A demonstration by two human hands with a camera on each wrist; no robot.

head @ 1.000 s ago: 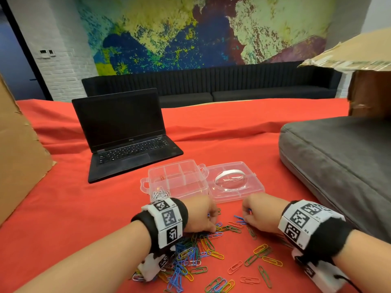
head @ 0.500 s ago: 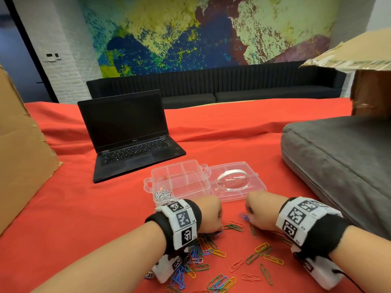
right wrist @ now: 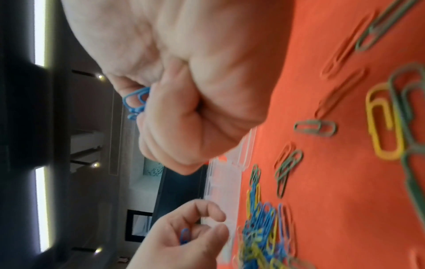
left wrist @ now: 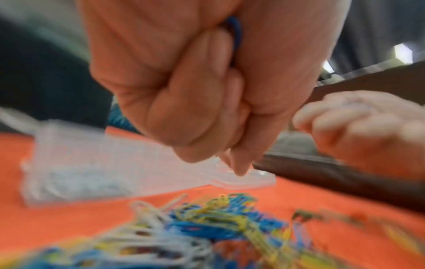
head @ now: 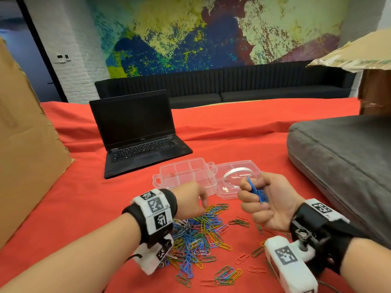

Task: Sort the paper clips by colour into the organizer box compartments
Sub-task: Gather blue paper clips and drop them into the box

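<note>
Blue paper clips [head: 257, 192] bunch in right grip [head: 264, 203]; left grip [head: 190, 200] pinches one blue clip [right wrist: 184, 236].

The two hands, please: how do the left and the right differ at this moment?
The right hand is raised, palm up, gripping a bunch of blue clips; the left hand hangs low, knuckles up, over the mixed pile, holding one blue clip. Both hold blue only.
</note>
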